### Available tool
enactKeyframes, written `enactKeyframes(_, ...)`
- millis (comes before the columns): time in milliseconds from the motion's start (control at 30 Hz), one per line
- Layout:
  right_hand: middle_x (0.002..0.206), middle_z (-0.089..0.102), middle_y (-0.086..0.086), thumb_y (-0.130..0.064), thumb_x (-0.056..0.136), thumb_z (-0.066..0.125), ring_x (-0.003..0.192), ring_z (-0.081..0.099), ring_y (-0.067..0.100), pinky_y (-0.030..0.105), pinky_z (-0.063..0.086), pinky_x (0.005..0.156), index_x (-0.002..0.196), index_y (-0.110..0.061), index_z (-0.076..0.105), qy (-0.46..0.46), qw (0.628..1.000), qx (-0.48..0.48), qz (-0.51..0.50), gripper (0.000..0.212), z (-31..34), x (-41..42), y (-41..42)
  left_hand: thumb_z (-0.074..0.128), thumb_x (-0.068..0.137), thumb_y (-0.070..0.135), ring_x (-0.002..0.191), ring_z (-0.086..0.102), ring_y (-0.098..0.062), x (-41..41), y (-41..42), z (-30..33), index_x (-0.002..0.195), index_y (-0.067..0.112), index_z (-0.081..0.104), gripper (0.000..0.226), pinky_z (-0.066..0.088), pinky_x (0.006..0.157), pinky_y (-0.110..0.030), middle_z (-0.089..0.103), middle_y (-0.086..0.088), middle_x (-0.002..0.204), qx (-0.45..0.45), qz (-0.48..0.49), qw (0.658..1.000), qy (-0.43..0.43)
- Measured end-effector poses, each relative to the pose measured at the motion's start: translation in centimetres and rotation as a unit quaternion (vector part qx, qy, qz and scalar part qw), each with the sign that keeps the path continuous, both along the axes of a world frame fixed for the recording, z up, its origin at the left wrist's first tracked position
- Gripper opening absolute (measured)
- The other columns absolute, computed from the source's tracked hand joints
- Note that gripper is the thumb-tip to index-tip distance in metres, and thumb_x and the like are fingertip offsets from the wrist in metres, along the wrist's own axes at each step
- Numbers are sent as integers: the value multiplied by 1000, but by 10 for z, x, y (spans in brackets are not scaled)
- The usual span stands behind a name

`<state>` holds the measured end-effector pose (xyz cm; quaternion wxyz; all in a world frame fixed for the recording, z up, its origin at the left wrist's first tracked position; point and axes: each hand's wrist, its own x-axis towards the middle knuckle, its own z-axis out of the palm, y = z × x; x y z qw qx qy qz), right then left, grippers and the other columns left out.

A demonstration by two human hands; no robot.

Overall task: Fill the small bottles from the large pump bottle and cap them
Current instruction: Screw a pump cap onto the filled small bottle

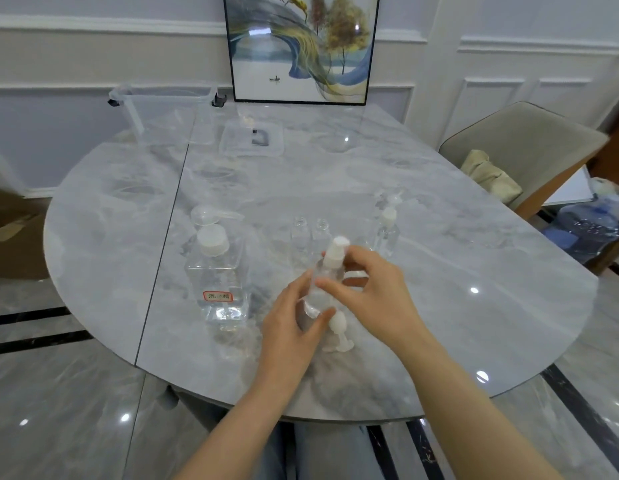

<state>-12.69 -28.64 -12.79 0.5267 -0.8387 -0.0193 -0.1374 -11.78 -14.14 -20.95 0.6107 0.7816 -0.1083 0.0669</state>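
Observation:
My left hand (pixel 294 320) grips the body of a small clear bottle (pixel 320 289) tilted above the table. My right hand (pixel 370 289) has its fingers around the bottle's neck, just below its white pump cap (pixel 335 252). The large square clear bottle (pixel 219 282), with a white cap and a red label, stands to the left. Its clear pump head (pixel 207 214) lies behind it. Two open small bottles (pixel 311 233) stand behind my hands. A capped small bottle (pixel 387 230) stands at the right. A white pump cap (pixel 339 332) lies on the table under my hands.
The grey marble table (pixel 439 271) has a clear plastic bin (pixel 169 112) and its lid (pixel 252 138) at the back, in front of a framed picture (pixel 301 46). A beige chair (pixel 522 147) stands at the right, a water jug (pixel 588 226) beside it.

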Motion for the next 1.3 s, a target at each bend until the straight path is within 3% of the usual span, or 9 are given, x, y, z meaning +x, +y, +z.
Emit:
enactKeyframes(67,104,74,-6,-24,84,84,94,69,5,18,56,80,105,-18,73,-16,1000,17,-20,25,14,1,-8,79,88,25,127,54,4,0,0,-1,143,31,53,62,43,109,-25,60,18,135,-4,8,1000,5)
enactKeyframes(133,104,74,-6,-26,85,83,93,69,5,20,58,81,107,-19,72,-43,998,33,-45,26,32,4,-19,76,90,26,131,50,2,0,1,0,143,31,53,59,40,113,-26,56,19,138,9,18,1000,-3)
enactKeyframes(267,110,72,-7,-28,86,82,94,67,4,21,58,80,110,-19,71,-80,990,0,-115,28,50,29,-41,69,96,26,128,53,-1,-1,1,-1,137,31,59,43,43,112,-28,58,20,133,28,22,999,-5)
enactKeyframes(367,109,71,-3,-24,87,81,95,66,7,31,59,87,112,-15,71,-56,987,-34,-143,29,39,55,-51,69,96,21,123,56,1,-3,1,1,129,28,62,34,45,109,-23,60,19,128,26,27,999,-7)
enactKeyframes(600,108,64,-3,-13,91,75,106,63,19,30,54,95,122,-7,61,-27,988,-85,-123,35,17,82,-49,68,97,19,116,58,3,-4,1,2,121,29,64,26,46,102,-16,62,20,123,38,40,998,-10)
enactKeyframes(800,125,66,10,-9,92,73,117,63,27,44,52,101,133,-8,52,-27,983,-152,-103,46,0,90,-45,68,96,18,113,57,7,-4,0,2,117,29,65,23,44,98,-10,63,22,120,42,45,998,-6)
enactKeyframes(1300,122,68,6,-11,88,77,112,63,29,48,56,93,130,-13,50,-29,975,-180,-123,49,-11,98,-45,64,99,21,118,60,0,-3,0,-1,113,34,63,19,50,104,-31,65,22,119,25,35,999,-1)
